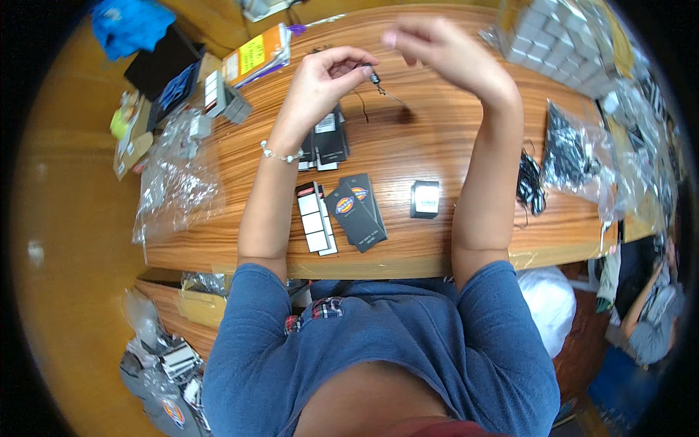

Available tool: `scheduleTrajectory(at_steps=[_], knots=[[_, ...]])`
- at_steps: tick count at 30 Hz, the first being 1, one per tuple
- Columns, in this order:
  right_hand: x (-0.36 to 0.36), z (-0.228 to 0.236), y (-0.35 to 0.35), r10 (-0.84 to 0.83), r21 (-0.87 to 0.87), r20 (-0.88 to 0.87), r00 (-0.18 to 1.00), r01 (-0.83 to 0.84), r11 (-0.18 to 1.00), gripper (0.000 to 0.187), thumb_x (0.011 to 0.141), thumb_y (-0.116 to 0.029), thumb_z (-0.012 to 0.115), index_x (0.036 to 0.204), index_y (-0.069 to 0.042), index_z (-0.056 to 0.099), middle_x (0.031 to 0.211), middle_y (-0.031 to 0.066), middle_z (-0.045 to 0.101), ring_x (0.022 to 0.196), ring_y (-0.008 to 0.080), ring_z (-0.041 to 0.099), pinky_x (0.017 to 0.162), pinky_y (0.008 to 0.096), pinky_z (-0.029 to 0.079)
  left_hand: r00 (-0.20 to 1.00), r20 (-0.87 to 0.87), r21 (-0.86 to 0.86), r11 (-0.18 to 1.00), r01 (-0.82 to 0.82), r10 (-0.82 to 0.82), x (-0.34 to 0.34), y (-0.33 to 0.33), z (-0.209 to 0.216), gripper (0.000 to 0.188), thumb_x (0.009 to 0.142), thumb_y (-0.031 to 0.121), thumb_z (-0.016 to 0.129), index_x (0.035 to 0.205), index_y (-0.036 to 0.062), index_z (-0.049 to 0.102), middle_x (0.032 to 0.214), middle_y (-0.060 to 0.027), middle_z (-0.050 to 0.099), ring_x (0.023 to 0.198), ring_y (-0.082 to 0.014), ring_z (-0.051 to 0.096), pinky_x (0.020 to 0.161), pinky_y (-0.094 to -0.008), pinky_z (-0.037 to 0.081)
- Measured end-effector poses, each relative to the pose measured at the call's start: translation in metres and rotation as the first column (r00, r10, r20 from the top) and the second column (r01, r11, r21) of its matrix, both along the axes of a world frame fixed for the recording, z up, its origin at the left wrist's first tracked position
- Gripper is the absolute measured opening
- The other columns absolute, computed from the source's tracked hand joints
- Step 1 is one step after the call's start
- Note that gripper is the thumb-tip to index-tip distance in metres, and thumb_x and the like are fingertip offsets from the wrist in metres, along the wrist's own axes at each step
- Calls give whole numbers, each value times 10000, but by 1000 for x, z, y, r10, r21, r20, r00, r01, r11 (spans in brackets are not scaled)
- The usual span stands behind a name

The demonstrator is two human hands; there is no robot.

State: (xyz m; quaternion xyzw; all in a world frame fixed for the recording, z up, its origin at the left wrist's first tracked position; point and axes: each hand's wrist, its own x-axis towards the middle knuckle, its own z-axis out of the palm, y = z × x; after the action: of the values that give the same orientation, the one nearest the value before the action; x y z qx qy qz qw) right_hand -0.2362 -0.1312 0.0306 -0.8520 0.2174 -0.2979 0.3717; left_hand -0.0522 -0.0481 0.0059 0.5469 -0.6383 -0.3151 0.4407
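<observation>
While the left hand (320, 76) pinches a small black fastener (374, 76), the right hand (437, 51) hangs open beside it

L hand (320, 76) pinching small black tag fastener (374, 76) w/ string; R hand (437, 51) raised beside it. Wooden table (451, 138): dark hang tags (357, 207), label strip (314, 218), bagged black cords (571, 149).

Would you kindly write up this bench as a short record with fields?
Surface: wooden table
Left hand: raised, pinching a small black fastener with a thin cord
Right hand: raised beside it, blurred, fingers loosely spread
Before the person: dark hang tags, white-panelled tags, a small black box
Right side: bundle of black cords, clear bag of black parts
Left side: crumpled clear plastic
</observation>
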Motion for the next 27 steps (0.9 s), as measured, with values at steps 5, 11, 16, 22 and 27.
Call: scheduleTrajectory(at_steps=[5, 11, 16, 22, 27], knots=[[43, -16, 3, 193, 21, -128, 973, -192, 981, 411, 834, -378, 569, 779, 24, 629, 646, 87, 592, 609, 144, 529, 599, 271, 437, 995, -101, -102, 994, -28, 18, 14, 11, 23, 161, 815, 76, 600, 949, -5, 639, 844, -44, 645, 780, -96, 599, 720, -212, 480], [64, -21, 2, 146, 511, 468, 871, -402, 760, 326, 911, -289, 471, 791, -32, 632, 742, 13, 605, 713, 94, 539, 691, 228, 429, 930, 82, -538, 802, -261, 358, 11, 24, 7, 345, 813, 261, 593, 1064, 26, 566, 1024, -103, 538, 977, -212, 501, 873, -330, 384], [72, -19, 9, -43, 593, 674, 737, -505, 627, 311, 929, -280, 433, 826, -37, 598, 752, 21, 588, 702, 85, 534, 672, 229, 433, 985, -172, -353, 932, -77, 16, -8, 28, -5, 641, 883, 325, 506, 1370, 41, 200, 1269, -168, 373, 1161, -261, 409, 993, -362, 299], [76, -20, 6, -45, 538, 780, 624, -633, 557, 283, 943, -262, 390, 935, -24, 543, 733, 42, 568, 682, 115, 535, 654, 236, 443, 922, -385, -270, 959, -84, -27, -14, 12, -19, 674, 859, 50, 532, 1388, 82, 115, 1294, -187, 334, 984, -154, 525, 845, -282, 438], [66, -19, -1, -85, 502, 764, 640, -507, 701, 233, 943, -202, 382, 1004, -16, 509, 733, 65, 566, 683, 134, 537, 662, 265, 454, 860, -510, -240, 956, -167, 22, -31, 15, -34, 582, 831, -18, 539, 1318, 65, 231, 907, -86, 601, 792, -87, 559, 693, -215, 455]])
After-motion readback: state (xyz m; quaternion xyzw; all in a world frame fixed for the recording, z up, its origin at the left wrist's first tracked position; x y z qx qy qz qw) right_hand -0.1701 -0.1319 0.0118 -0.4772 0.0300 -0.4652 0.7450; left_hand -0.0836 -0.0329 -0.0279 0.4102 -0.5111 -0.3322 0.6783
